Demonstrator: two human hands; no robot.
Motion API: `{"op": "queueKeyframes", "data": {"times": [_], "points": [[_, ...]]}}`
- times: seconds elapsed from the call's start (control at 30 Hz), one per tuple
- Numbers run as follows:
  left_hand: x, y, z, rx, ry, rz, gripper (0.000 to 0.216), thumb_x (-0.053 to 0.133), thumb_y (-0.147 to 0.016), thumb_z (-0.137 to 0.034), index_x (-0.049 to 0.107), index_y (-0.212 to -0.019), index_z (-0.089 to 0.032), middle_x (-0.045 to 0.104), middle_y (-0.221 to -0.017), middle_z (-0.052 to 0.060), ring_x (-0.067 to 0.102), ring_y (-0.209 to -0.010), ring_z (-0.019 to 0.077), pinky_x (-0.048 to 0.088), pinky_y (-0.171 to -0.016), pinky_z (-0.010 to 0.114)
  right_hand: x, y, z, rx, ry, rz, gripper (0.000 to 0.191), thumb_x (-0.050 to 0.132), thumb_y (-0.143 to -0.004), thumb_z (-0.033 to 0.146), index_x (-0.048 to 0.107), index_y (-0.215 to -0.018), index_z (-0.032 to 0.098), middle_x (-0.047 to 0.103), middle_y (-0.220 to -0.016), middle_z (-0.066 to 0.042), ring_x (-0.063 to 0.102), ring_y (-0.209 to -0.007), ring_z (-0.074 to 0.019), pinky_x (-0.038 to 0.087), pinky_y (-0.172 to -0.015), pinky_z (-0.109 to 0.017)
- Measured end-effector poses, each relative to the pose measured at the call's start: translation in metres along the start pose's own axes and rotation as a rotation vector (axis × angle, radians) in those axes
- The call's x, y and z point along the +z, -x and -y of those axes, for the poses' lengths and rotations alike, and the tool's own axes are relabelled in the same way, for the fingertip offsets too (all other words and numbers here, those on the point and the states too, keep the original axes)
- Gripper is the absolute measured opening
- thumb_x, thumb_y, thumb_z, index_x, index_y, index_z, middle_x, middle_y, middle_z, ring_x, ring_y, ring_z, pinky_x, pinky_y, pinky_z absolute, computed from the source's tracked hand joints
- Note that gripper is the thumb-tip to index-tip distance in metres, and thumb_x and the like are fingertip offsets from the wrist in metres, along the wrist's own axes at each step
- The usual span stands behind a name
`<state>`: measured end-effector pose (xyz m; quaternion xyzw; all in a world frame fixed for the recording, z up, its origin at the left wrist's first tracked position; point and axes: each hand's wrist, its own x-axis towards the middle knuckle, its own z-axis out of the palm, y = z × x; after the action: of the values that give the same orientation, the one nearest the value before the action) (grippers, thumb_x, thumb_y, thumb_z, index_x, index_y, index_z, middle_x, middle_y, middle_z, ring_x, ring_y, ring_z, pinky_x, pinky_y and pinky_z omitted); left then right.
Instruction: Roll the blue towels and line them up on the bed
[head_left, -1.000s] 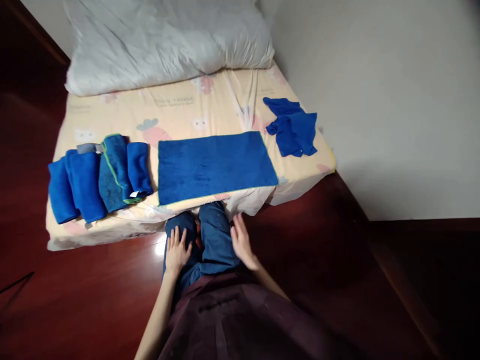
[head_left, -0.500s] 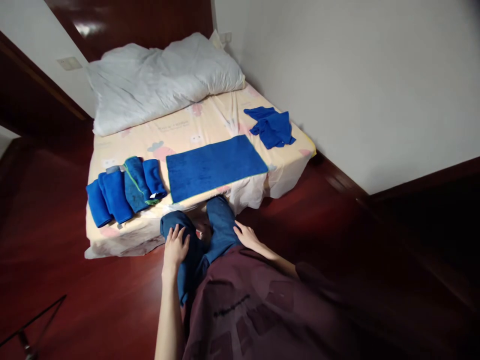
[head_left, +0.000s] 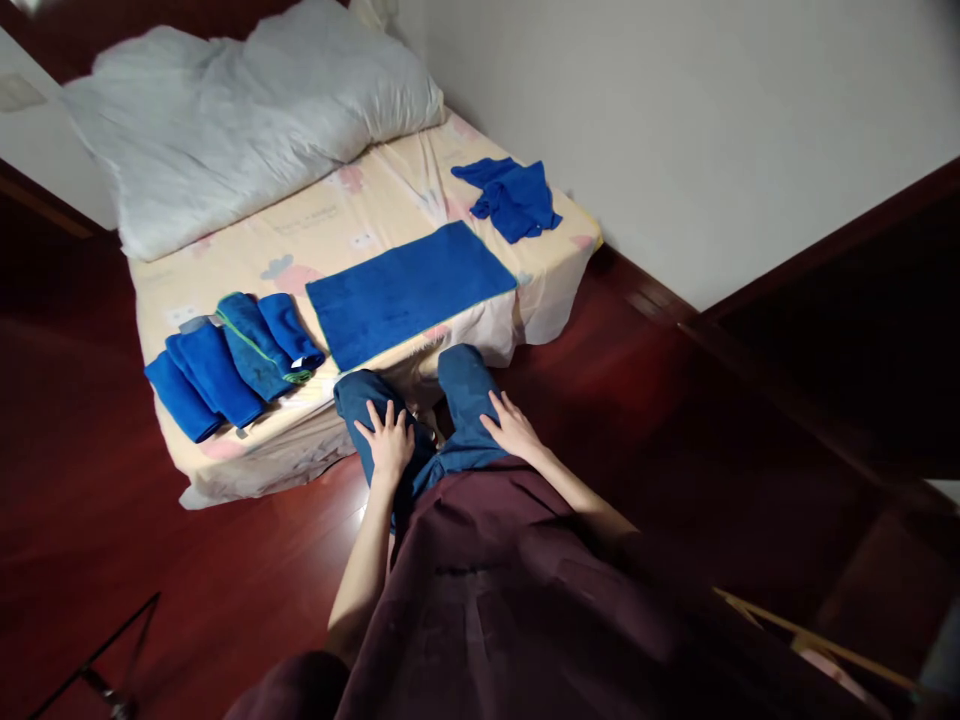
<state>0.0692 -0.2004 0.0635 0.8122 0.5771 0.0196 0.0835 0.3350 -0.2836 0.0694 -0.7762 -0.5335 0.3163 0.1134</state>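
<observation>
My left hand lies flat on my left thigh, fingers spread, holding nothing. My right hand rests the same way on my right thigh. Both legs are in blue jeans, knees close to the mattress edge. Just beyond my knees a blue towel lies spread flat on the mattress. Left of it several rolled blue towels lie side by side. A crumpled blue towel lies at the mattress's far right corner.
A white duvet is bunched at the head of the low mattress. A white wall runs along the right side. Dark red wooden floor surrounds the mattress. A thin dark tripod leg shows at lower left.
The view has swung and pulled back, so the mattress now looks tilted and farther off. Both hands stay on my thighs; the towels have not moved.
</observation>
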Motion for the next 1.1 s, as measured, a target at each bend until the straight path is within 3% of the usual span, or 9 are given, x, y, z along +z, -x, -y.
{"op": "queueKeyframes", "data": {"times": [0.13,0.23,0.4,0.5,0.57,0.7,0.8,0.97,1.1], "points": [[0.001,-0.001,0.005,0.102,-0.018,0.001,0.043,0.046,-0.101,-0.028,0.074,-0.133,-0.019,0.052,-0.161,0.016,0.013,-0.165,0.0473,0.003,-0.123,0.086,0.001,0.022,-0.017,0.115,0.035,-0.178,0.081,0.048,-0.105,0.053,0.021,-0.173,0.019,0.015,-0.179,-0.02,0.029,-0.162,-0.0449,0.035,-0.127,-0.057],[0.006,0.001,0.006,0.179,0.038,0.001,0.042,0.042,-0.103,-0.029,0.076,-0.127,-0.02,0.061,-0.152,0.016,0.028,-0.162,0.0406,-0.003,-0.126,0.082,-0.002,0.037,-0.036,0.18,0.066,-0.291,0.085,0.047,-0.105,0.054,0.017,-0.174,0.014,0.013,-0.178,-0.026,0.03,-0.16,-0.0481,0.037,-0.125,-0.058],[0.019,-0.001,0.003,0.184,0.119,-0.057,0.04,0.043,-0.104,-0.027,0.075,-0.126,-0.018,0.068,-0.144,0.015,0.045,-0.154,0.0383,-0.005,-0.127,0.08,-0.023,0.03,-0.069,0.128,0.146,-0.415,0.083,0.052,-0.103,0.053,0.026,-0.171,0.012,0.006,-0.179,-0.026,0.019,-0.163,-0.0505,0.032,-0.126,-0.065],[0.026,-0.001,-0.002,0.169,0.148,-0.097,0.04,0.044,-0.103,-0.027,0.075,-0.125,-0.016,0.074,-0.133,0.015,0.055,-0.145,0.0368,0.004,-0.132,0.074,-0.038,-0.001,-0.081,0.076,0.175,-0.422,0.075,0.054,-0.102,0.049,0.037,-0.167,0.014,0.016,-0.179,-0.021,0.012,-0.164,-0.0497,0.022,-0.127,-0.074],[0.028,0.001,-0.004,0.164,0.144,-0.103,0.04,0.044,-0.103,-0.027,0.076,-0.122,-0.013,0.077,-0.124,0.017,0.061,-0.139,0.0353,0.011,-0.134,0.067,-0.045,-0.028,-0.087,0.005,0.127,-0.413,0.071,0.055,-0.101,0.045,0.043,-0.164,0.015,0.03,-0.175,-0.019,0.018,-0.165,-0.0454,0.019,-0.128,-0.074],[0.031,0.009,-0.004,0.145,0.157,-0.085,0.043,0.041,-0.103,-0.027,0.078,-0.12,-0.013,0.079,-0.119,0.016,0.064,-0.136,0.0326,0.022,-0.135,0.059,-0.046,-0.09,-0.094,-0.177,-0.217,-0.365,0.064,0.059,-0.096,0.041,0.056,-0.153,0.012,0.057,-0.157,-0.02,0.054,-0.148,-0.0331,0.041,-0.125,-0.055],[0.036,0.018,-0.001,0.08,0.191,-0.088,0.043,0.041,-0.102,-0.027,0.078,-0.123,-0.023,0.078,-0.125,0.01,0.064,-0.137,0.0307,0.026,-0.136,0.057,-0.038,-0.135,-0.093,-0.206,-0.486,-0.339,0.059,0.06,-0.092,0.044,0.065,-0.141,0.011,0.07,-0.141,-0.022,0.072,-0.123,-0.0313,0.055,-0.112,-0.051],[0.05,0.021,-0.001,-0.075,0.183,-0.131,0.047,0.052,-0.094,-0.021,0.077,-0.128,-0.041,0.068,-0.145,-0.001,0.058,-0.144,0.0277,0.031,-0.136,0.051,-0.01,-0.187,-0.071,-0.264,-0.772,-0.276,0.061,0.065,-0.087,0.056,0.072,-0.128,0.011,0.076,-0.128,-0.023,0.075,-0.111,-0.0308,0.063,-0.099,-0.05],[0.057,-0.002,-0.007,-0.228,0.108,-0.185,0.051,0.052,-0.097,-0.029,0.067,-0.145,-0.027,0.043,-0.169,0.006,0.036,-0.16,0.0319,0.032,-0.133,0.056,0.009,-0.202,-0.052,-0.351,-0.866,-0.157,0.063,0.067,-0.088,0.057,0.071,-0.134,0.013,0.074,-0.134,-0.022,0.075,-0.11,-0.0294,0.064,-0.094,-0.046]]}}
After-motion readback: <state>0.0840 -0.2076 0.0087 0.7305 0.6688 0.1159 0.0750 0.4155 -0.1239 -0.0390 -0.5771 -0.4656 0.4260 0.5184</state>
